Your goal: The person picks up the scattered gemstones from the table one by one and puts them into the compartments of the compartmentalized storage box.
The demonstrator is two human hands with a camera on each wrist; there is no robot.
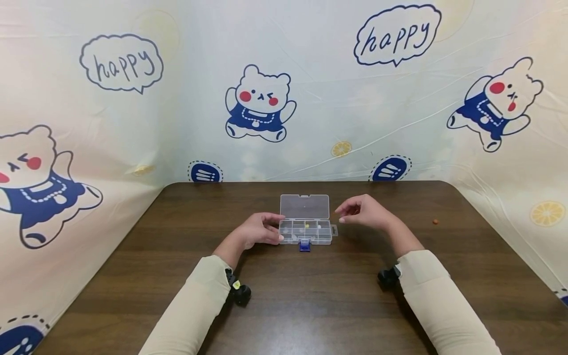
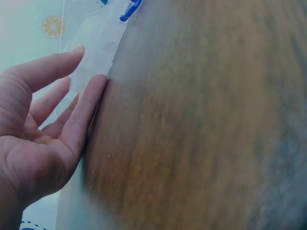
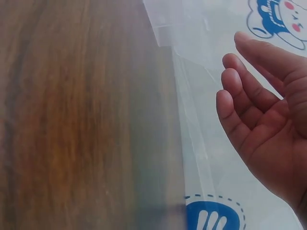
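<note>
A clear plastic compartment box (image 1: 312, 241) stands on the wooden table with its transparent lid (image 1: 304, 206) raised at the back. Its blue latch (image 1: 304, 245) hangs at the front. Inside, a small yellow piece (image 1: 307, 226) and a small white piece (image 1: 319, 227) show in separate compartments. My left hand (image 1: 259, 229) holds the box's left end, thumb at the front corner and a finger toward the back one. My right hand (image 1: 366, 213) hovers just right of the box, fingers loosely bent and nothing visible between them; the right wrist view shows the fingertips apart.
A small orange-brown piece (image 1: 436, 222) lies on the table (image 1: 288, 305) to the right of my right hand. Behind the table hangs a printed cloth (image 1: 310, 133) with bears. Black wrist cameras show below both sleeves.
</note>
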